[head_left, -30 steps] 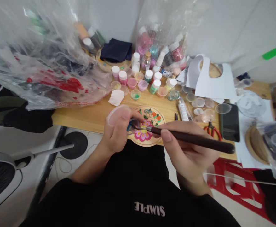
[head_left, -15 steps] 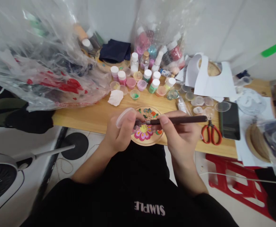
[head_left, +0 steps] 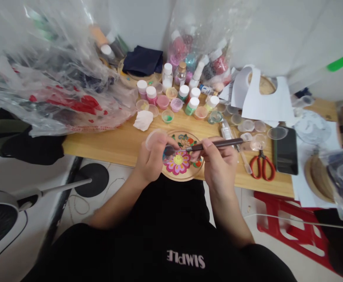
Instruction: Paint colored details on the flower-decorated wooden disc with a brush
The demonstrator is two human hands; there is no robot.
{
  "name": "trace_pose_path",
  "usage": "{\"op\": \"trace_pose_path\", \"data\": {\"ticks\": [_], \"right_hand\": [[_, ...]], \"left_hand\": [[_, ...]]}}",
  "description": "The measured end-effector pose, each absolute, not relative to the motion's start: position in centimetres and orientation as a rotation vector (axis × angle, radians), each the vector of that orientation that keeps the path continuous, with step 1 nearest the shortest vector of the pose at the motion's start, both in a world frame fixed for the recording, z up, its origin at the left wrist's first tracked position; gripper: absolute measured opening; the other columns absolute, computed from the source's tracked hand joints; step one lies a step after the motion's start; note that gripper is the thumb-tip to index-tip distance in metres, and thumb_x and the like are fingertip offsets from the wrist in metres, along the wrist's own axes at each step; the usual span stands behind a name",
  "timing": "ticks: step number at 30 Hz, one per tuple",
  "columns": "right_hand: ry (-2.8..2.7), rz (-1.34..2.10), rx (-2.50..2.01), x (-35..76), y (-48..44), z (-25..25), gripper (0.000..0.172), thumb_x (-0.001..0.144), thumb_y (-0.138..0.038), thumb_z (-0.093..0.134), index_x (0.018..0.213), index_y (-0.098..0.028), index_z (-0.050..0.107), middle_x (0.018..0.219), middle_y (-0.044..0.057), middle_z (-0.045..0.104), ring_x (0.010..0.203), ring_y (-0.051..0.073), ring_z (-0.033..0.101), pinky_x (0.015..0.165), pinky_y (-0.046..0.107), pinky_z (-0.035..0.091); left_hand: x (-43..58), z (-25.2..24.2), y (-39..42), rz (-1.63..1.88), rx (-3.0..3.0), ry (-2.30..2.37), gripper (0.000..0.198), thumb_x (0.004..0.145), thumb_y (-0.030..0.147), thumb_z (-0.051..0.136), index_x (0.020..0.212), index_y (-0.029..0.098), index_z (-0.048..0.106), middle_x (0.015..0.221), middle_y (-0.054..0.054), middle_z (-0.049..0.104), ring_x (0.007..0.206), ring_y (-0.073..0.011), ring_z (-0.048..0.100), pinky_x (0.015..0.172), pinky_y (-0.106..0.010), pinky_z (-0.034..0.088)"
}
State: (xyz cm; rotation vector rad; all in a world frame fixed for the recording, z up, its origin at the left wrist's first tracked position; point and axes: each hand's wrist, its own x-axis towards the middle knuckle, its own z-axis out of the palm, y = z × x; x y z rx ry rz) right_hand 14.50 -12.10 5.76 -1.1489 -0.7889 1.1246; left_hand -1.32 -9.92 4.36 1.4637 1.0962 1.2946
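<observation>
My left hand (head_left: 151,161) is closed around a small clear plastic cup (head_left: 168,152), whose raised round lid (head_left: 154,137) shows above the thumb. What the cup contains is hard to make out; it looks dark bluish. My right hand (head_left: 222,166) grips a slim tool with a dark brown handle (head_left: 226,143) and a thin metal end. That metal end reaches to the cup's mouth. Below both hands lies a round wooden disc (head_left: 181,178) at the table's front edge. It bears a pink and yellow flower (head_left: 177,161) with smaller orange and green motifs behind.
Small white-capped bottles (head_left: 192,105) and open cups of colour (head_left: 168,116) stand behind the disc. A crumpled tissue (head_left: 143,120) lies left. Red-handled pliers (head_left: 262,168) and a phone (head_left: 286,150) are at right. Plastic bags (head_left: 80,105) crowd the left; a red stool (head_left: 291,231) stands below.
The tool has swung so its handle's rear end rises, and my right hand has shifted a little left. The cup in my left hand shows more, with the tool's metal end now visible at it.
</observation>
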Motion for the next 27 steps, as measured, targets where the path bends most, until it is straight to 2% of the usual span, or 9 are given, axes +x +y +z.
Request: {"op": "trace_pose_path", "data": {"ticks": [4,11,18,23,27], "right_hand": [[-0.798,1.114,-1.183,14.4,-12.0,5.6,0.02,0.081,-0.036,0.079,0.072,-0.021,0.07,0.053,-0.004,0.069,0.044,0.013,0.063,0.046,0.026,0.055],[-0.904,1.032,-1.2,13.9,-12.0,5.8,0.019,0.087,-0.035,0.077,0.074,-0.022,0.071,0.057,-0.003,0.072,0.046,0.013,0.066,0.047,0.025,0.055],[-1.01,0.939,-1.181,13.2,-11.8,6.4,0.017,0.089,-0.031,0.077,0.075,-0.022,0.071,0.059,-0.005,0.073,0.046,0.012,0.066,0.043,0.024,0.053],[-1.007,0.947,-1.211,13.0,-11.8,6.3,0.018,0.09,-0.033,0.075,0.076,-0.022,0.072,0.059,-0.004,0.073,0.046,0.012,0.066,0.047,0.025,0.056],[-1.003,0.964,-1.219,13.2,-12.0,6.4,0.018,0.09,-0.033,0.075,0.076,-0.022,0.072,0.059,-0.004,0.073,0.047,0.012,0.066,0.047,0.025,0.055]], "left_hand": [[-1.0,4.2,-9.6,1.291,1.332,1.105,0.074,0.1,0.074,0.04,0.063,0.021,0.074,0.06,-0.005,0.068,0.057,-0.0169,0.057,0.065,-0.036,0.05],[-1.1,3.9,-9.3,1.289,1.197,1.119,0.079,0.091,0.086,0.042,0.055,0.021,0.069,0.053,-0.005,0.064,0.053,-0.0172,0.058,0.057,-0.034,0.049],[-1.4,3.6,-9.4,1.302,1.16,1.101,0.075,0.093,0.082,0.044,0.061,0.021,0.072,0.057,-0.003,0.065,0.05,-0.0147,0.054,0.057,-0.033,0.049],[-1.6,3.4,-9.5,1.314,1.172,1.111,0.073,0.097,0.078,0.044,0.062,0.02,0.073,0.063,-0.004,0.069,0.052,-0.014,0.056,0.062,-0.033,0.052],[-1.6,3.3,-9.4,1.308,1.158,1.08,0.075,0.097,0.079,0.041,0.058,0.021,0.069,0.058,-0.003,0.066,0.048,-0.0128,0.054,0.051,-0.031,0.046]]}}
